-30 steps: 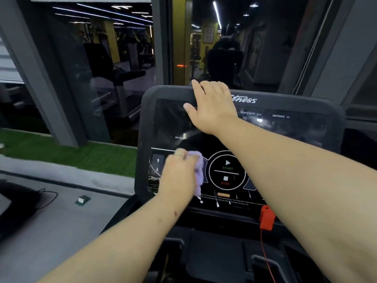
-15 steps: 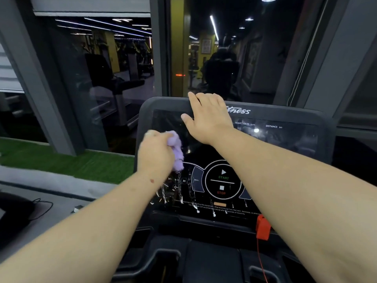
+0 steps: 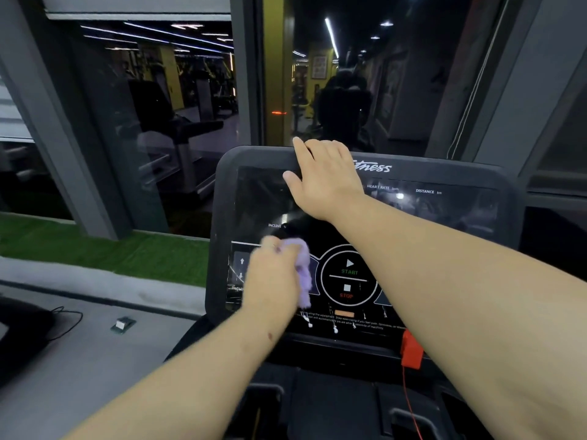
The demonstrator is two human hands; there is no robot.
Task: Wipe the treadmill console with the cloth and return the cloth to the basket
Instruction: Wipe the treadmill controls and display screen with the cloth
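The black treadmill console [image 3: 444, 217] fills the middle of the head view, with a round START/STOP control [image 3: 348, 276] on its lower panel. My left hand [image 3: 273, 277] grips a bunched lilac cloth [image 3: 303, 274] and presses it on the lower left panel, just left of the round control. My right hand [image 3: 327, 179] lies flat with straight fingers over the console's top edge, the thumb on the dark screen. Wet drips run down the panel's bottom strip. No basket is in view.
A red safety clip [image 3: 411, 349] with a red cord hangs at the console's lower right. Dark window glass [image 3: 158, 122] stands right behind the console. Grey floor, a green turf strip [image 3: 111, 252], a small box [image 3: 122, 324] and a black cable lie to the left.
My left hand with the cloth went up to the left of the screen, then came back down to the lower left panel. My right hand stayed on the console's top edge.
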